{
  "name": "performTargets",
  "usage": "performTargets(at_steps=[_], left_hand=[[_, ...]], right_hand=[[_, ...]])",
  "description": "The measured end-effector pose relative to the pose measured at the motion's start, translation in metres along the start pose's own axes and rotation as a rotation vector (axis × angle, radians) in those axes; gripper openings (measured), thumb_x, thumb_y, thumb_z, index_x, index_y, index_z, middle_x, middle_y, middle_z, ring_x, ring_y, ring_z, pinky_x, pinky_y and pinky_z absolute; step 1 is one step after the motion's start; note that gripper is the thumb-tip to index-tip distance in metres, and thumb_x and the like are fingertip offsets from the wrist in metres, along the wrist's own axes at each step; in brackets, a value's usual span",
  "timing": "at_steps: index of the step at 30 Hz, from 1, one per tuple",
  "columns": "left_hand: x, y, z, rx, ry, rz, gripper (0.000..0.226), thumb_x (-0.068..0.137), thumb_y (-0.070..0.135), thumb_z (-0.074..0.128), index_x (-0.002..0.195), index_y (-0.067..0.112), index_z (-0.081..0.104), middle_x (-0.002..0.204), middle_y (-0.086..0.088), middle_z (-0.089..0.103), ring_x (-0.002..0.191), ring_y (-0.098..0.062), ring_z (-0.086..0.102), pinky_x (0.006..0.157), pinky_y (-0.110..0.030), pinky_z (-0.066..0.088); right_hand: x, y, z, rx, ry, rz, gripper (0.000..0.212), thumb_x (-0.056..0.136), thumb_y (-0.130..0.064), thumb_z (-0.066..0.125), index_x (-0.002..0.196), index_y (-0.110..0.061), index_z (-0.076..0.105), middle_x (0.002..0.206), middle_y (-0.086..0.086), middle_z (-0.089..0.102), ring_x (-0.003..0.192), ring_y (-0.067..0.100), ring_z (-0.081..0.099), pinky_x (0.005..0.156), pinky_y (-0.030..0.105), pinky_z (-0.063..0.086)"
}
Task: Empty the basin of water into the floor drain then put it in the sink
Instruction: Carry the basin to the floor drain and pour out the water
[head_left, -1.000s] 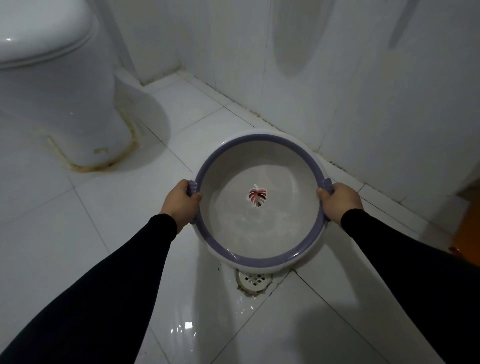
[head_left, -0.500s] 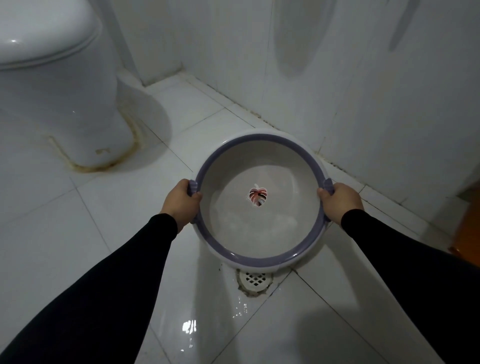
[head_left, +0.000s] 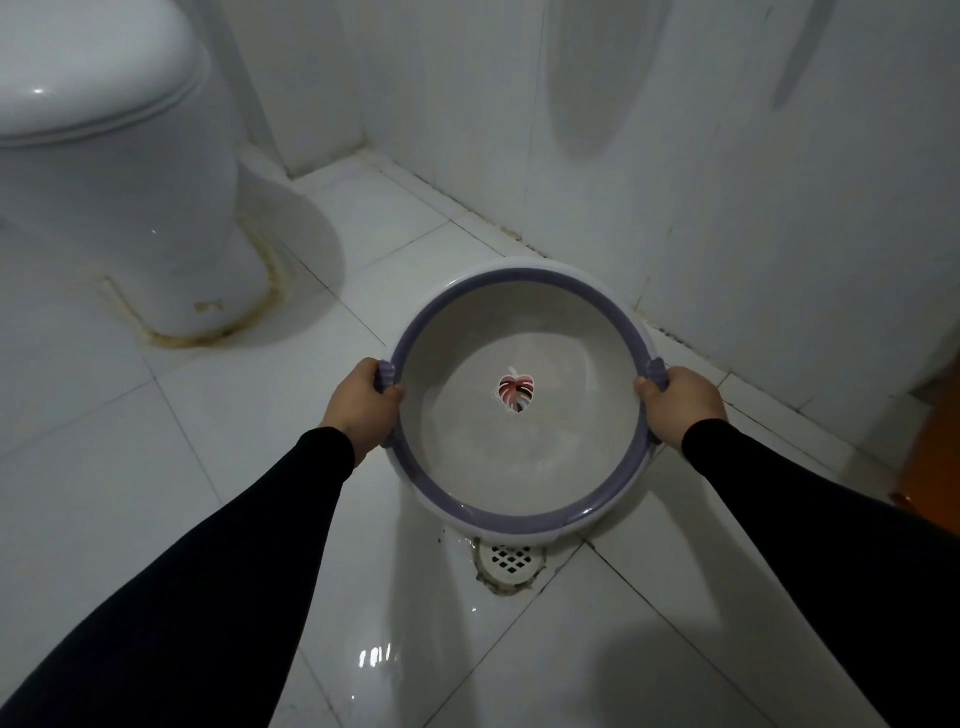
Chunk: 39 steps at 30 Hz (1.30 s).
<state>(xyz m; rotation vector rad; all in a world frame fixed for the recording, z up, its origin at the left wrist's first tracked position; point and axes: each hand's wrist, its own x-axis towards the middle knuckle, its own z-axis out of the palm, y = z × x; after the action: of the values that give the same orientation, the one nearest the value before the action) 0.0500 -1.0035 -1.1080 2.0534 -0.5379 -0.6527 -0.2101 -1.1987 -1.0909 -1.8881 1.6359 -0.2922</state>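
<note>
Both my hands' fingers clamp the round white purple-rimmed plastic basin (head_left: 519, 441) handles — tip near rim slowly over the white floor drain (head_left: 510, 562).

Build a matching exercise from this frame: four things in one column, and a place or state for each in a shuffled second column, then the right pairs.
Things:
1. basin
2. floor drain
3. toilet
4. leaf picture

Places or states:
A. set in the floor tiles, just below the basin's near rim
B. standing at the upper left, stained seal round its base
C. gripped at both side handles by the left hand and right hand
D. on the middle of the basin's inner bottom

Pairs: 1-C, 2-A, 3-B, 4-D
</note>
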Motion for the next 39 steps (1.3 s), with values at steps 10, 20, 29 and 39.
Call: performTargets(at_steps=[10,20,29,39], left_hand=[[-0.0028,0.0024,-0.003,0.009,-0.01,0.025,0.012,0.094,0.012,0.05,0.087,0.022,0.05,0.082,-0.008,0.058,0.064,-0.024,0.057,0.043,-0.028,0.051],[-0.002,0.002,-0.0029,0.017,0.003,0.025,0.014,0.094,0.013,0.051,0.085,0.024,0.05,0.084,-0.009,0.06,0.066,-0.025,0.06,0.044,-0.029,0.052],[-0.0022,0.0027,-0.0024,0.036,-0.004,0.015,0.004,0.095,0.014,0.051,0.098,0.016,0.052,0.088,-0.008,0.061,0.067,-0.023,0.061,0.042,-0.026,0.049],[-0.0038,0.0047,-0.0024,0.059,-0.001,0.025,0.005,0.093,0.014,0.051,0.098,0.014,0.053,0.09,-0.011,0.062,0.077,-0.03,0.064,0.064,-0.04,0.058]], right_hand=[[-0.0014,-0.0025,-0.0018,-0.043,0.011,-0.007,0.041,0.097,-0.032,0.047,0.109,0.006,0.058,0.109,0.025,0.064,0.101,0.034,0.062,0.07,0.025,0.037],[-0.0015,-0.0026,-0.0028,-0.036,0.012,-0.008,0.042,0.097,-0.031,0.049,0.111,0.007,0.058,0.113,0.026,0.063,0.104,0.035,0.061,0.073,0.026,0.036],[-0.0033,-0.0031,-0.0032,-0.023,0.012,-0.002,0.041,0.097,-0.029,0.049,0.111,0.007,0.057,0.113,0.026,0.063,0.104,0.035,0.061,0.072,0.026,0.037],[-0.0053,-0.0025,-0.0053,-0.016,0.002,-0.004,0.04,0.097,-0.029,0.049,0.11,0.008,0.057,0.112,0.026,0.064,0.103,0.035,0.061,0.072,0.026,0.037]])
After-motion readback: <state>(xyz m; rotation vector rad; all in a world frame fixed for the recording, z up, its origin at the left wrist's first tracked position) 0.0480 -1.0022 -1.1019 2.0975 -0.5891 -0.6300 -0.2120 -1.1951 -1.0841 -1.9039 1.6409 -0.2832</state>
